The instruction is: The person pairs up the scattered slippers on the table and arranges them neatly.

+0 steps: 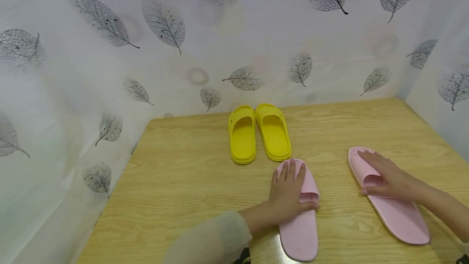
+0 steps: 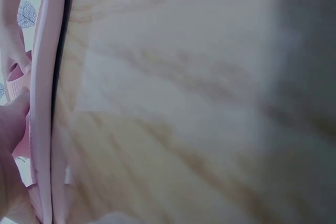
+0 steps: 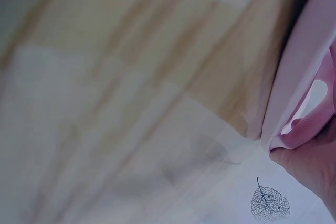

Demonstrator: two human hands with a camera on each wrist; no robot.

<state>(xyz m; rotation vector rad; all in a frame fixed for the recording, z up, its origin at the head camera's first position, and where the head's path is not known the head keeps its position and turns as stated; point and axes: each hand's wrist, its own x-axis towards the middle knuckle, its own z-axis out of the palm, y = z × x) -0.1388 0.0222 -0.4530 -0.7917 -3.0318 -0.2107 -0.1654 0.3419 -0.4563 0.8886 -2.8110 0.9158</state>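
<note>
Two pink slippers lie apart on the wooden tabletop, toes pointing away from me. My left hand (image 1: 287, 201) rests across the left pink slipper (image 1: 299, 239), fingers spread straight over its ribbed strap and thumb reaching toward its right edge. On the right pink slipper (image 1: 401, 219), which is angled, my right hand (image 1: 390, 178) lies over the strap with extended fingers; its thumb is near the left edge. The left wrist view shows the left slipper's edge (image 2: 44, 77) close up. In the right wrist view, a fingertip touches the end of the right slipper (image 3: 302, 56).
A pair of yellow slippers, left (image 1: 243, 141) and right (image 1: 275, 137), stands at the back of the wooden tabletop (image 1: 176, 174). White sheeting (image 1: 271, 31) printed with dark leaves rises behind and along both sides.
</note>
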